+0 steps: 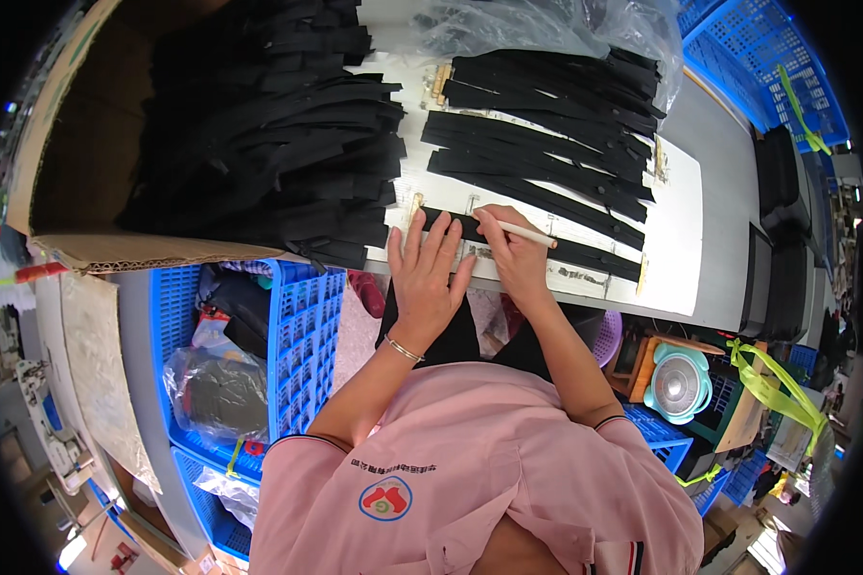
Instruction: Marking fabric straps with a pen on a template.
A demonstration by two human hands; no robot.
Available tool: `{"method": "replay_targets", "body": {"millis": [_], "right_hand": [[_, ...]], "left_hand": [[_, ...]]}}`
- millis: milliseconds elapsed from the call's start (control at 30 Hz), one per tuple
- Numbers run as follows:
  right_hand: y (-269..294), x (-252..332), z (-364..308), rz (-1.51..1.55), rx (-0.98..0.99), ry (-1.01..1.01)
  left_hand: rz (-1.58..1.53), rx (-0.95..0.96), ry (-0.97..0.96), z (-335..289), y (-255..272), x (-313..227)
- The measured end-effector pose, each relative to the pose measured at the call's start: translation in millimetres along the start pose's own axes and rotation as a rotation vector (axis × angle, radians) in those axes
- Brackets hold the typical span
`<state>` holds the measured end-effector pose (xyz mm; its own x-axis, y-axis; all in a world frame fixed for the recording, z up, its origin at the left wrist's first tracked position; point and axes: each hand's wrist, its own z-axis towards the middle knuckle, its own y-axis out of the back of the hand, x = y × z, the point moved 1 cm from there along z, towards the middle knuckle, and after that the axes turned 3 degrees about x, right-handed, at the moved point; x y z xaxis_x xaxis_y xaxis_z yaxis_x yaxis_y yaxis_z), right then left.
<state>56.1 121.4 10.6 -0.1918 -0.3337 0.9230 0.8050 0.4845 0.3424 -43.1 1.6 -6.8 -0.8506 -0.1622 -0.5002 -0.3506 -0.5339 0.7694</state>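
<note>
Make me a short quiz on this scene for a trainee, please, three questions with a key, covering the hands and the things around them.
1. Which hand holds the slim, white, pen-like stick?
2. True or false: the left hand is closed in a fist.
3. On which side of the flat, white board is the open, brown cardboard box in this view? A: right. B: left. C: below.

Key:
1. The bare right hand.
2. False: the bare left hand has its fingers extended over a narrow, black fabric strip.
3. B.
</note>
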Motion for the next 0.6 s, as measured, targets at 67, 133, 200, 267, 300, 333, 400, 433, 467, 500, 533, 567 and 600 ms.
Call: {"method": "replay_targets", "body": {"millis": [67,133,200,267,300,333,400,433,467,500,533,567,600], "right_hand": [[2.8,-1.4,-1.5,0.04,0.015,-0.047],[5.8,-1.7,-2.5,0.082,0.03,-0.094],[7.0,0.3,-2.5,0.058,0.138,-0.062],[6.1,-0.3,-2.4,0.061,0.131,-0.045],[5.4,-0.8,-2.3,0.065,0.127,-0.027],[5.1,-2.5,-2.7,0.065,0.125,-0.029],[4.7,-5.3,-3.5,-0.018,0.141,0.018],[5.3,-5.0,-3.3,-0.019,0.136,0.016],[5.8,-3.8,-3.0,-0.009,0.144,0.02],[6.6,-2.8,-2.9,0.001,0.15,0.023],[7.6,-2.3,-3.3,-0.002,0.141,0.021],[8.8,-1.9,-4.5,0.056,0.135,-0.004],[11.1,-1.5,-6.1,0.114,0.128,-0.028]], "left_hand": [[0.001,-0.003,0.003,0.2,0.5,0.0],[0.003,-0.004,0.001,0.4,1.0,-0.1],[0.007,-0.004,0.001,-0.1,1.1,-0.1],[0.009,-0.005,0.003,0.2,0.6,-0.2],[0.009,-0.003,0.001,0.3,0.5,-0.2],[0.01,-0.004,0.001,0.0,0.1,-0.2],[0.01,-0.004,-0.001,-0.2,-0.6,-0.2],[0.028,-0.005,-0.012,0.1,-1.1,-0.2],[0.046,-0.007,-0.023,0.6,-1.4,-0.3],[0.042,-0.004,-0.028,0.8,-1.3,-0.5],[0.043,-0.002,-0.023,1.2,-0.5,-0.8],[0.043,0.0,-0.017,1.6,0.2,-1.3],[0.037,0.003,-0.027,1.6,0.9,-2.0]]}}
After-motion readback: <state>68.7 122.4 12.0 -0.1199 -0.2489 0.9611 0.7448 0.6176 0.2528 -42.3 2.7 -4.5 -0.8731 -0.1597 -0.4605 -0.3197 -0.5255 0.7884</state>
